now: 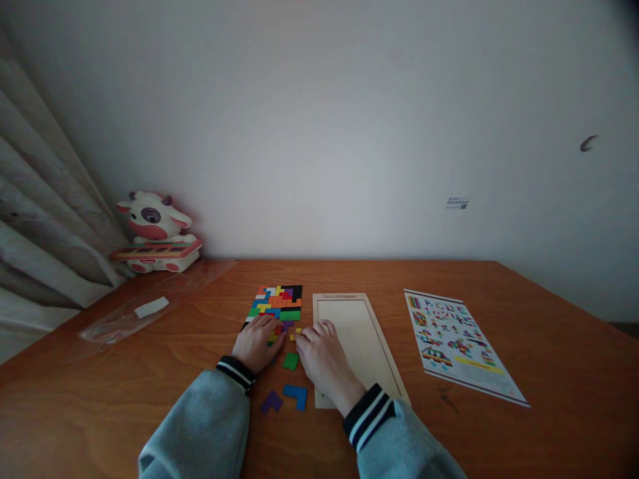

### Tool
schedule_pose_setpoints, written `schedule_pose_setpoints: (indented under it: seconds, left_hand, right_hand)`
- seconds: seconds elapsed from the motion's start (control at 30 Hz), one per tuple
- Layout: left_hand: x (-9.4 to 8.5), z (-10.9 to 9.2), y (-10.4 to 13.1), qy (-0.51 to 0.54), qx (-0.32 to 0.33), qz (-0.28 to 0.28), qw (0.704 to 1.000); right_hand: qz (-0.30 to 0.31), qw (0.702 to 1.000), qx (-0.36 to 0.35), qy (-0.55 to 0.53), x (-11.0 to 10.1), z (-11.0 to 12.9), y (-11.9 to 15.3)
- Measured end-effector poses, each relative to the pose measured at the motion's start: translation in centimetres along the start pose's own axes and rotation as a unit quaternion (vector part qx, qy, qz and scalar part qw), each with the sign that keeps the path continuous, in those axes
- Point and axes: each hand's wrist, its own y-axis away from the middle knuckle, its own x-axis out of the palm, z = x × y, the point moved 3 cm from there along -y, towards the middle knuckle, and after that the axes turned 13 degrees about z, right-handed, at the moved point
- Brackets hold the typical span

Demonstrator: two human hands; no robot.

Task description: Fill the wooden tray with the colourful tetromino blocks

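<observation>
Colourful flat puzzle pieces (pixel 277 301) lie fitted together in a block on the table, left of a pale wooden tray (pixel 367 339). My left hand (pixel 257 342) rests over the near part of that block, its fingers stretched out and its palm hiding some pieces. Coming in from the right, my right hand (pixel 324 359) has its fingertips closed at a small yellow puzzle piece (pixel 293 336) by the block's near right corner. Part of the hand passes over the tray's left edge. Between my wrists lie a green square piece (pixel 290 361), a blue L-shaped piece (pixel 296 396) and a purple piece (pixel 271 402).
A printed pattern sheet (pixel 459 342) lies right of the tray on the brown table (pixel 559 372). At the back left stands a cow-shaped toy keyboard (pixel 157 249). Clear plastic wrap (pixel 114 326) with a white slip (pixel 151 307) lies before it, beside the curtain (pixel 44 199).
</observation>
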Motion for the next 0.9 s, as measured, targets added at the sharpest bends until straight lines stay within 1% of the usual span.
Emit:
schedule_pose_setpoints:
  seconds: [0.07,0.17,0.27,0.47,0.6,0.7,0.8,0.9]
  left_hand:
    - [0.1,0.0,0.0,0.009,0.000,0.005,1.000]
    - [0.4,0.1,-0.1,0.037,0.003,0.006,0.999]
    - [0.5,0.2,0.0,0.061,0.003,0.000,0.998]
    - [0.6,0.0,0.1,0.081,0.016,-0.008,0.997]
    - [0.8,0.0,0.0,0.109,0.021,-0.018,0.994]
    - [1.0,-0.2,0.0,0.126,0.025,-0.016,0.992]
    - [1.0,-0.4,0.1,0.131,0.030,-0.010,0.991]
    - [0.8,-0.6,0.2,0.138,0.031,-0.014,0.990]
  right_hand:
    - [-0.011,1.000,-0.007,0.012,-0.1,0.2,0.1]
    - [-0.006,1.000,-0.021,0.006,0.0,0.3,0.0]
    - [0.006,1.000,-0.010,-0.001,0.2,0.3,-0.2]
    - [0.004,1.000,0.006,0.024,-0.1,0.5,0.2]
    - [0.018,1.000,-0.010,-0.014,-0.4,0.6,0.7]
    - [0.030,0.998,0.006,-0.050,-0.5,0.6,0.9]
    - [0.002,0.996,0.041,-0.085,-0.5,0.4,0.9]
    - [-0.024,0.995,0.040,-0.083,-0.4,0.0,0.9]
